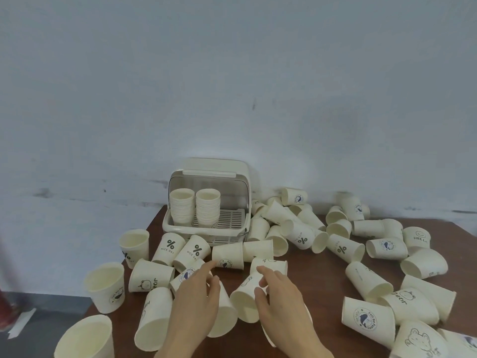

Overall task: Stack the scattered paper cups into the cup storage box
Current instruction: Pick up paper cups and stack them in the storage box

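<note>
Two stacks [195, 206] already fill the storage box [206, 200]; right hand [280, 298] grips a tipped cup [245, 298] for nesting; left hand [198, 298] reaches, fingers relaxed.

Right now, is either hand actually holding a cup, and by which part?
The right hand pinches a tipped paper cup at its open rim. The left hand rests on another lying cup; no clear grip shows.
</note>
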The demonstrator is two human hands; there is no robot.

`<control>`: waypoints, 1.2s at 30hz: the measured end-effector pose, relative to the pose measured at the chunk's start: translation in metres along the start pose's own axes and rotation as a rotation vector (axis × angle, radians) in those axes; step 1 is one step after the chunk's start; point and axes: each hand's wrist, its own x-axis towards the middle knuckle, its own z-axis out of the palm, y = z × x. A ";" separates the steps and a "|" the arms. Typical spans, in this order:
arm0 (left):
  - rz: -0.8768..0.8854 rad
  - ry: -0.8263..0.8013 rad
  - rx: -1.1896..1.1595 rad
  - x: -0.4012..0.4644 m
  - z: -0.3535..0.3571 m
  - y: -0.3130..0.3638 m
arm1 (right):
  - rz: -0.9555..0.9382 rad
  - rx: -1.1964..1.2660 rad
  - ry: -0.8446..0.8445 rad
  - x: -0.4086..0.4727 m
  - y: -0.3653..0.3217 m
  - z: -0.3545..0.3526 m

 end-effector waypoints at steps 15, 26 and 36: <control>-0.065 -0.032 -0.074 -0.011 0.013 -0.001 | 0.050 0.034 0.068 -0.027 0.017 -0.006; -0.076 0.004 -0.065 -0.019 0.008 -0.007 | 0.069 0.046 0.110 -0.043 0.022 0.002; 0.043 -0.127 -0.033 -0.015 0.039 0.025 | 0.163 0.020 0.115 -0.048 0.043 -0.010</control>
